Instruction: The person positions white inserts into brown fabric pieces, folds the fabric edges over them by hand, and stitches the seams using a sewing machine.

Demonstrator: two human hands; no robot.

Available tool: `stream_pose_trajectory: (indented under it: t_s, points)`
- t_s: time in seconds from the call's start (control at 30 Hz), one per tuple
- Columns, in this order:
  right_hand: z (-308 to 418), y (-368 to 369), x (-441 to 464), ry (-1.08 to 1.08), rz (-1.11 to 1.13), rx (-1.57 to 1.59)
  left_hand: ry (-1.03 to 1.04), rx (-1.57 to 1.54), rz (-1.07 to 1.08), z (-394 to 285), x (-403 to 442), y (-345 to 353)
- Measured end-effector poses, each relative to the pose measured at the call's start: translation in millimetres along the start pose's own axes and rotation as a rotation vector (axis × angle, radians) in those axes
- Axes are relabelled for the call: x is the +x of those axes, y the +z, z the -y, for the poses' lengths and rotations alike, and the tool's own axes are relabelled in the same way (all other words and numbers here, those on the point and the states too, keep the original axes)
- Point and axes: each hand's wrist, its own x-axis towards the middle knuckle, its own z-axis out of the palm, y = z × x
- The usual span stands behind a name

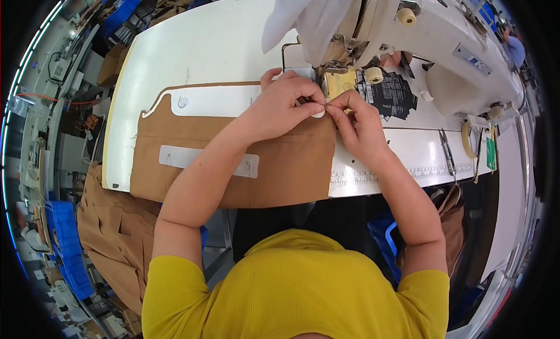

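Observation:
Brown fabric (280,170) lies flat on the white sewing table (216,32), its top edge folded along a white template (216,101). A second white strip (242,164) rests lower on the cloth. My left hand (289,102) pinches the fabric's upper right corner, in front of the needle area of the sewing machine (466,65). Touching it there, my right hand (359,123) pinches the same corner between thumb and forefinger. The fingertips cover the exact spot being held.
Tweezers (447,152) lie at the right, near a printed ruler (408,172) and a tape roll (468,139). Black patterned pieces (389,94) sit behind my right hand. More brown cloth (111,222) hangs at the left, beside blue bins (69,248).

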Motion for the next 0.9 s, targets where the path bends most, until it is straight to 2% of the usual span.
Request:
stream_pose_trajectory:
  t_s: [0.13,0.2,0.33,0.57,0.63,0.87,0.9]
  points:
    - [2.3,-0.5,0.0,0.089,-0.01,0.116,0.064,-0.001,-0.072,0.9,1.5,-0.6]
    - [5.5,-1.2,-1.1,0.173,0.03,0.299,0.086,0.009,-0.114,-1.3,1.8,-5.4]
    - [9.9,-5.3,-3.9,0.229,0.12,0.287,0.101,0.061,-0.214,1.6,1.1,-14.3]
    - [9.4,-4.3,-5.0,0.22,0.187,0.208,0.048,-0.007,-0.191,2.1,2.8,-18.6]
    - [10.2,-4.5,-4.9,0.209,0.196,0.187,-0.02,-0.236,-0.131,7.3,4.5,-17.7]
    - [8.4,-2.2,-5.5,0.178,0.221,0.217,-0.032,-0.179,-0.116,9.8,8.1,-20.1]
    - [7.3,-2.2,-5.2,0.159,0.241,0.227,-0.05,-0.258,-0.088,9.8,8.8,-21.3]
